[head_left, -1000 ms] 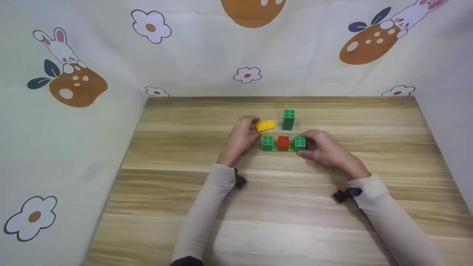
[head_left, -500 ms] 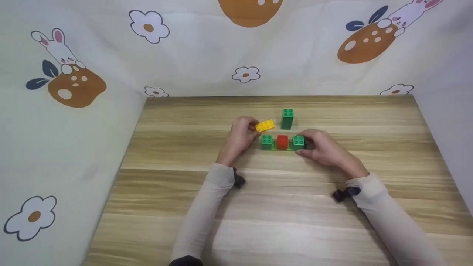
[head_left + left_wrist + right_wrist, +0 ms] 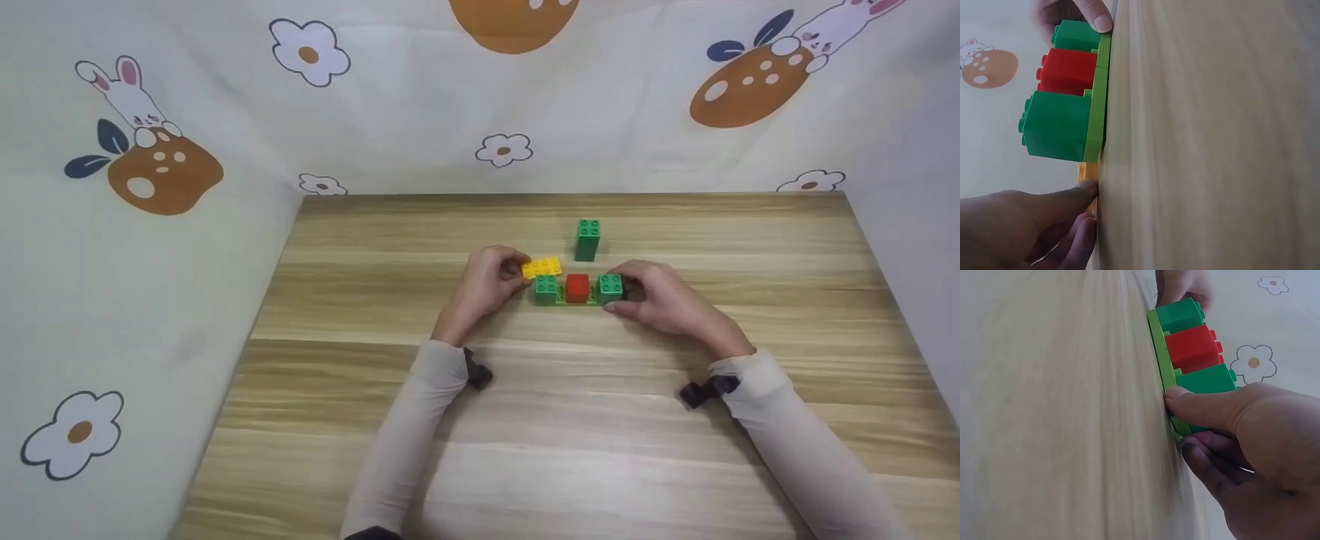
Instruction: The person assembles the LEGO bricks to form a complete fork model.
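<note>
My left hand [image 3: 491,283] pinches a flat yellow building plate [image 3: 543,267] between thumb and fingers, just behind the left end of a row of bricks. That row is a light green base [image 3: 1095,126] carrying a left green brick [image 3: 546,290], a red brick [image 3: 577,288] and a right green brick [image 3: 610,289]. At its right end my right hand [image 3: 664,298] grips the base, the thumb low at the front and the fingers behind. Part of the yellow plate is hidden by the left green brick in the left wrist view.
A tall green brick stack [image 3: 588,240] stands upright behind the row. The wooden table [image 3: 570,420] meets a patterned cloth backdrop [image 3: 405,120] at its far edge and along both sides.
My left hand has brought the yellow plate nearer, up to the back of the row's left end. The right hand and the bricks have stayed in place.
</note>
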### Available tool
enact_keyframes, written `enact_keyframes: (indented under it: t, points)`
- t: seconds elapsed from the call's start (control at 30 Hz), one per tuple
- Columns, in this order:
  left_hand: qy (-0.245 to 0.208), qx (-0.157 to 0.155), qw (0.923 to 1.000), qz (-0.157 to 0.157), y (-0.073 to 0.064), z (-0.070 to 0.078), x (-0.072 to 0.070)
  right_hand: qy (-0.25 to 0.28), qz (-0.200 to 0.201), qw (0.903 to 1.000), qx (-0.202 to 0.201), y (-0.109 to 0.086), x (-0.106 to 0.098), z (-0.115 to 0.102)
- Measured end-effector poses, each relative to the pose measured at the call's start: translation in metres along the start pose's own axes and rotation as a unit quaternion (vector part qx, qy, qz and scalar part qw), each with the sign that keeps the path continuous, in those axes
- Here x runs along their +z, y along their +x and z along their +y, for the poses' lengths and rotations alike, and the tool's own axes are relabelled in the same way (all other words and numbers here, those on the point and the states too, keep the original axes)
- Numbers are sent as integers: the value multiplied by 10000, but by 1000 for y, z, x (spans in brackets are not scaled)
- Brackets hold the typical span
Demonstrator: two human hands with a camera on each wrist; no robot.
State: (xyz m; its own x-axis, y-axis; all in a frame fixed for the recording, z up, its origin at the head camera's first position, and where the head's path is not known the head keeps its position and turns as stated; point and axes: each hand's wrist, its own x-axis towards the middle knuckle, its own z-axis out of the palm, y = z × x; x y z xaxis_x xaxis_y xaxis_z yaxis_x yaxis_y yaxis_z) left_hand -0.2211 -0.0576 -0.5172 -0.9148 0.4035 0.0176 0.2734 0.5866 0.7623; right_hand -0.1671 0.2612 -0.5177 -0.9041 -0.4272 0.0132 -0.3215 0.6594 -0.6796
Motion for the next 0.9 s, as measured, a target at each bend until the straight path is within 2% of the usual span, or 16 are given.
enact_keyframes:
  t: [0.17,0.47,0.6,0.9]
  points:
    - [-195,273,9990,-306,-3,-2,0,83,-48,9999,-80,-2,-4,-1]
    - [80,610,9962,-623,-7,0,5,428,39,9990,-116,-5,-18,-15]
    - [-151,600,9947,-817,-7,1,11,488,124,9984,-267,-6,-22,-18]
    - [-343,445,9949,-832,-10,0,14,467,142,9984,-275,-5,-21,-18]
